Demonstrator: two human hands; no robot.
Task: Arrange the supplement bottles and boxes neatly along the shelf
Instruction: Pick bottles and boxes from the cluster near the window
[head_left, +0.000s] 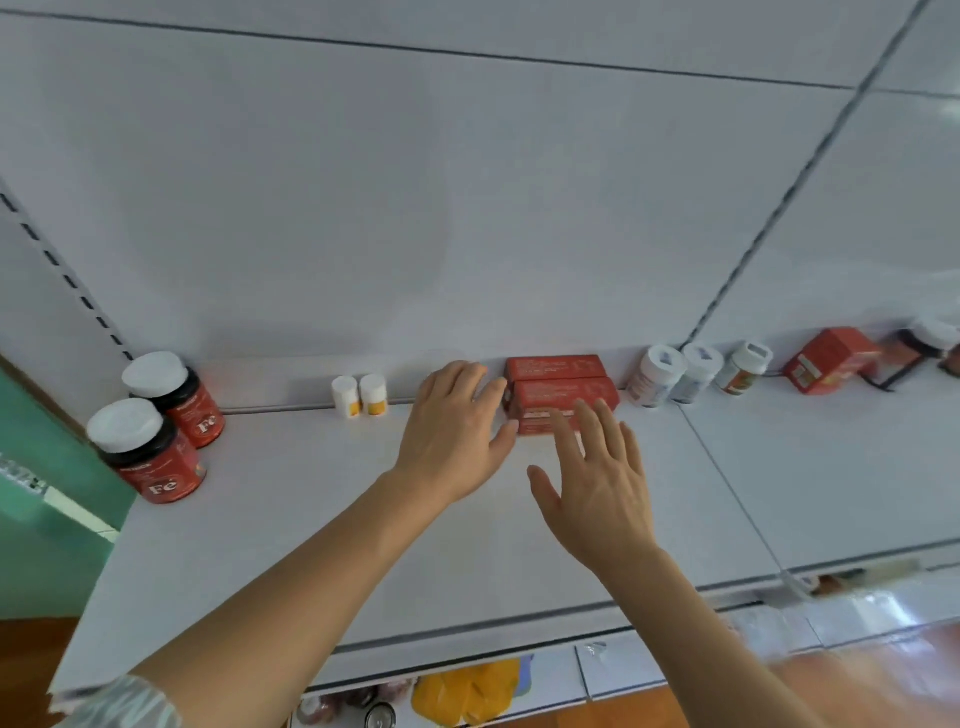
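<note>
Two red boxes lie side by side at the back of the shelf, long axes running left to right. The left hand rests against their left end, fingers relaxed, gripping nothing. The right hand hovers just before them, fingers spread, equally near.

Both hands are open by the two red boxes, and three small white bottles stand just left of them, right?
Not quite: the head view shows two small white bottles, not three. Left hand and right hand are open by the two red boxes.
</note>
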